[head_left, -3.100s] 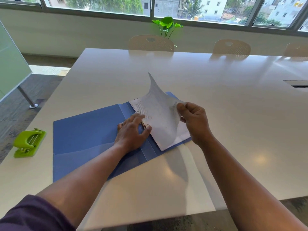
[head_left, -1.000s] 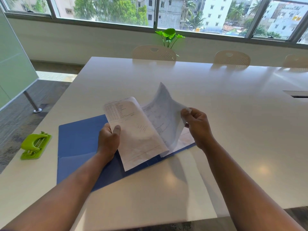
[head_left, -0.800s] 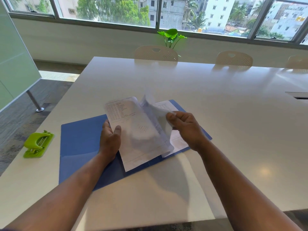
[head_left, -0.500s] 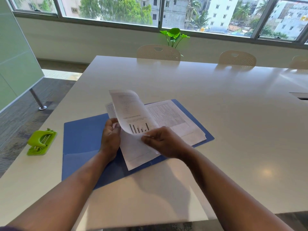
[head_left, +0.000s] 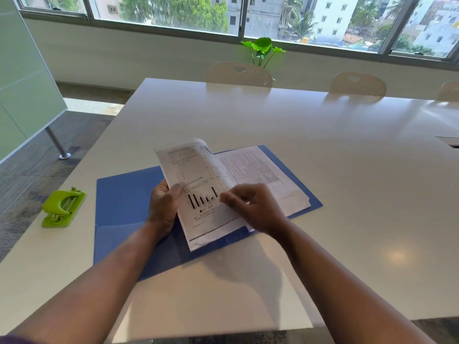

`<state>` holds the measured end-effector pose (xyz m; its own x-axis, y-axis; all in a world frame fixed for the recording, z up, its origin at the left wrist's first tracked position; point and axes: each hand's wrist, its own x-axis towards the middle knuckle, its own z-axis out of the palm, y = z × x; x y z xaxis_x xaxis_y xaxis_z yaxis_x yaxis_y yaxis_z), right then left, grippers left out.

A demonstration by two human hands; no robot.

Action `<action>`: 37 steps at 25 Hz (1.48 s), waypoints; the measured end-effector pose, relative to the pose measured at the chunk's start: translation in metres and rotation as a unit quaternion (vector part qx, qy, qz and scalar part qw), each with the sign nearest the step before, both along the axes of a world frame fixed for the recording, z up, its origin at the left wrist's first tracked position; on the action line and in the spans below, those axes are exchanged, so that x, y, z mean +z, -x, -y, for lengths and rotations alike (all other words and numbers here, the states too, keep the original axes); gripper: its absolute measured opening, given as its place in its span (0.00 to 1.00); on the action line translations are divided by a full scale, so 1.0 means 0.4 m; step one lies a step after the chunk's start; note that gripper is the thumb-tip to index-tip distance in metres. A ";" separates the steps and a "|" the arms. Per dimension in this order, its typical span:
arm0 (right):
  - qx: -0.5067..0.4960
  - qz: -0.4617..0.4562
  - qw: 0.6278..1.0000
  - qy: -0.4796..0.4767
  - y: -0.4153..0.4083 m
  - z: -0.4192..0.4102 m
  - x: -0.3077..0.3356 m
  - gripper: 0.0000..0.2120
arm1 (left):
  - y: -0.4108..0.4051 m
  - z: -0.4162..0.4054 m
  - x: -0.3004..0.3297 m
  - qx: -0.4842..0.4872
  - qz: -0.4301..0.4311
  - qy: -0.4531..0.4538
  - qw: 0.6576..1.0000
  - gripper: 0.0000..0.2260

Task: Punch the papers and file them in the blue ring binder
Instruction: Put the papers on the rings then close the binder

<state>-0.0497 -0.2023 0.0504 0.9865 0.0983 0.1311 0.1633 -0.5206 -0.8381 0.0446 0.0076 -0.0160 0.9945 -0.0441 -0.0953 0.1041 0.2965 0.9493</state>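
Observation:
The blue ring binder (head_left: 124, 199) lies open on the white table (head_left: 323, 157). A stack of printed papers (head_left: 258, 170) rests on its right half. My left hand (head_left: 164, 204) grips the left edge of a few lifted sheets (head_left: 191, 170), thumb on top; the top one shows a bar chart. My right hand (head_left: 253, 207) hovers over the lower right part of these sheets with curled fingers, blurred, pinching or touching the paper edge. The binder's rings are hidden under the sheets.
A green hole punch (head_left: 63, 207) sits near the table's left edge, left of the binder. Chairs (head_left: 239, 74) stand along the far side, with a potted plant (head_left: 263, 49) behind them. A glass board (head_left: 22, 83) on a stand is on the left.
My left hand picked up sheets from the binder. My right hand let go of the raised page on the right and moved left onto the sheets; the bar-chart page now lies on top.

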 end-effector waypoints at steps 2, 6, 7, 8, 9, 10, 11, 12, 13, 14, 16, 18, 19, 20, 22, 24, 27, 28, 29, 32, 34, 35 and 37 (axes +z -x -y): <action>-0.125 0.054 0.990 0.025 -0.014 0.051 0.004 0.11 | -0.007 0.000 -0.003 0.003 -0.006 -0.007 1.000 0.11; -0.324 -0.018 0.940 0.108 -0.044 0.204 -0.044 0.18 | -0.009 0.002 -0.004 0.018 0.000 -0.028 0.999 0.11; -0.345 -0.069 0.928 0.126 -0.046 0.244 -0.065 0.23 | -0.009 0.003 -0.004 0.020 0.003 -0.033 0.999 0.11; -0.360 -0.110 0.916 0.142 -0.045 0.276 -0.080 0.26 | -0.008 0.002 -0.004 0.022 0.004 -0.037 0.999 0.11; -0.369 -0.139 0.905 0.156 -0.044 0.303 -0.093 0.28 | -0.009 0.001 -0.006 0.023 0.006 -0.041 0.999 0.11; -0.374 -0.160 0.898 0.170 -0.042 0.322 -0.101 0.28 | -0.010 0.000 -0.007 0.024 0.006 -0.045 0.999 0.12; -0.376 -0.174 0.892 0.181 -0.040 0.335 -0.108 0.29 | -0.011 -0.001 -0.009 0.024 0.006 -0.048 0.999 0.12; -0.378 -0.182 0.887 0.192 -0.040 0.345 -0.115 0.30 | -0.011 -0.002 -0.009 0.024 0.007 -0.051 0.998 0.12; -0.380 -0.187 0.883 0.203 -0.042 0.352 -0.118 0.31 | -0.012 -0.002 -0.011 0.024 0.008 -0.054 0.998 0.12; -0.381 -0.191 0.881 0.208 -0.042 0.355 -0.118 0.31 | -0.011 -0.002 -0.011 0.023 0.008 -0.055 0.998 0.12; -0.383 -0.189 0.881 0.202 -0.052 0.364 -0.128 0.27 | -0.009 -0.001 -0.011 0.024 0.009 -0.060 0.998 0.12; -0.389 -0.191 0.884 0.176 -0.058 0.365 -0.132 0.26 | -0.006 0.000 -0.008 0.027 0.011 -0.061 0.998 0.11; -0.394 -0.193 0.884 0.162 -0.062 0.366 -0.134 0.26 | -0.004 0.001 -0.007 0.028 0.012 -0.061 0.998 0.11; -0.397 -0.191 0.885 0.150 -0.062 0.364 -0.133 0.27 | -0.002 0.001 -0.006 0.028 0.013 -0.061 0.998 0.10; -0.400 -0.174 0.891 0.130 -0.060 0.360 -0.129 0.26 | 0.000 0.002 -0.003 0.026 0.014 -0.060 0.998 0.10; -0.414 -0.132 0.895 0.102 -0.059 0.352 -0.124 0.17 | -0.001 0.002 -0.004 0.026 0.015 -0.060 0.998 0.10; -0.420 -0.056 0.906 -0.004 -0.053 0.327 -0.097 0.08 | -0.002 0.000 -0.005 0.028 0.015 -0.065 0.997 0.08; -0.407 -0.036 0.911 -0.062 -0.051 0.314 -0.079 0.08 | -0.002 -0.001 -0.006 0.025 0.017 -0.066 0.997 0.09; -0.388 -0.023 0.913 -0.124 -0.049 0.301 -0.057 0.08 | -0.001 0.000 -0.006 0.021 0.019 -0.068 0.997 0.09; -0.289 -0.001 0.916 -0.277 -0.037 0.242 0.026 0.08 | 0.003 0.001 0.000 0.024 0.023 -0.069 0.997 0.09; -0.207 0.016 0.932 -0.296 -0.026 0.193 0.069 0.10 | 0.000 0.002 0.002 0.028 0.024 -0.068 0.997 0.10; -0.169 0.026 0.943 -0.284 -0.021 0.167 0.084 0.10 | 0.000 0.004 0.004 0.031 0.024 -0.066 0.997 0.13; -0.107 0.029 0.963 -0.246 -0.012 0.114 0.103 0.09 | 0.005 0.008 0.010 0.035 0.025 -0.055 0.998 0.20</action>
<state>-0.0447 -0.2480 0.0918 0.9670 -0.1946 0.1647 0.1497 -0.0898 -0.9847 0.0427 0.0044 -0.0120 0.9984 0.0330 -0.0457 0.0384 0.1959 0.9799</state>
